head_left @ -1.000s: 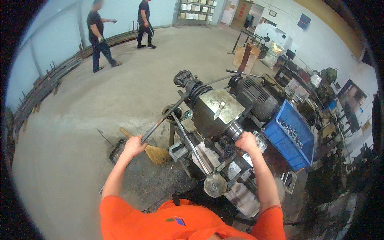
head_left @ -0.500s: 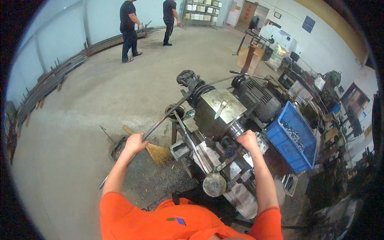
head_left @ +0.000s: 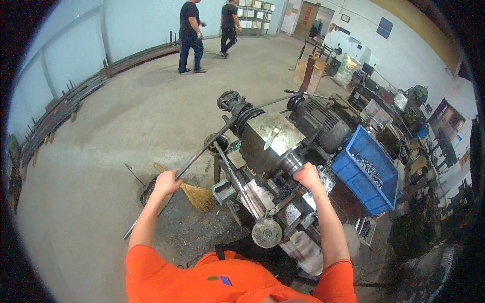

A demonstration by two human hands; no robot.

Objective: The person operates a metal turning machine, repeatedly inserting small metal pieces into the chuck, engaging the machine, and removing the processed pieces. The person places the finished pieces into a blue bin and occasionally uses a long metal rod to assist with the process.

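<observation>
My left hand [head_left: 167, 184] is closed around a long metal lever [head_left: 198, 154]. The lever slopes up to the rear end of a small lathe, and its lower end shows beyond my left forearm. The lathe's metal headstock [head_left: 277, 132] stands in front of me, with a shiny spindle [head_left: 291, 162] on its near right side. Right at that spindle, my right hand [head_left: 307, 178] has its fingers curled closed; what they hold is hidden. A second, shiny bar [head_left: 241, 186] slants down below the headstock to a round metal disc [head_left: 267, 233].
A blue crate [head_left: 353, 183] of small metal parts sits right of the lathe, beside a finned motor [head_left: 323, 124]. A straw broom [head_left: 196, 196] and scattered chips lie on the floor at left. Two people [head_left: 190, 35] are in the background; long bars [head_left: 136, 60] line the wall.
Both people in the background have walked to the right. The view has shifted slightly; my hands keep their holds on the lever and at the spindle.
</observation>
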